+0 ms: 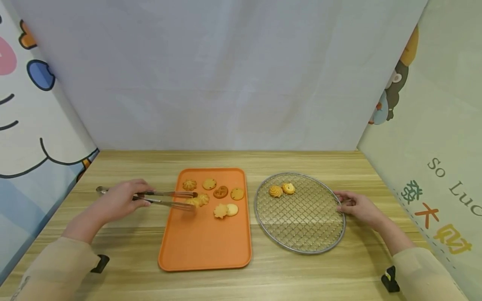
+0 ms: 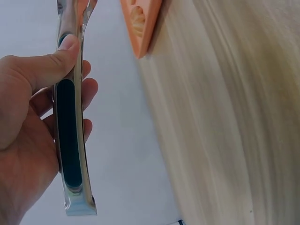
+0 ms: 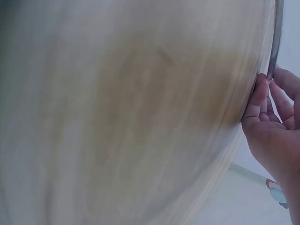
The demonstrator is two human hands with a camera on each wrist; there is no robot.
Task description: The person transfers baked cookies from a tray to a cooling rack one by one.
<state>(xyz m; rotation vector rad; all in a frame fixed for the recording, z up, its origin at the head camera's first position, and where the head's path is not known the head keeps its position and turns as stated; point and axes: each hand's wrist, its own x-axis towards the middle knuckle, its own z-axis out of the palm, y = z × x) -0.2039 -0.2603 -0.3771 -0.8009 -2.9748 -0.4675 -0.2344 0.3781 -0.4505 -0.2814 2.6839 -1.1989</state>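
My left hand [image 1: 120,200] holds metal tongs [image 2: 69,136] with dark grip inlays, thumb on one arm and fingers behind. The tips of the tongs reach over an orange tray [image 1: 205,251], one on each side of a pale yellow flower-shaped cookie [image 1: 193,202]. Another ridged cookie [image 1: 203,199] lies right beside it. At the rack's right side, my right hand [image 1: 359,207] pinches the rim of a round wire rack [image 1: 306,225] between thumb and fingers. Two cookies sit near the rack's upper left: a swirled one [image 1: 275,191] and a round one [image 1: 288,188].
Also on the tray lie a pretzel-shaped cookie [image 1: 221,192], round cookies [image 1: 237,194], a fluted cookie [image 1: 189,184] and a star-like cookie [image 1: 220,211] against a pale round one [image 1: 232,209]. Tray and rack stand side by side on a wooden table [image 1: 286,276]. A pale curtain [image 1: 233,83] hangs behind.
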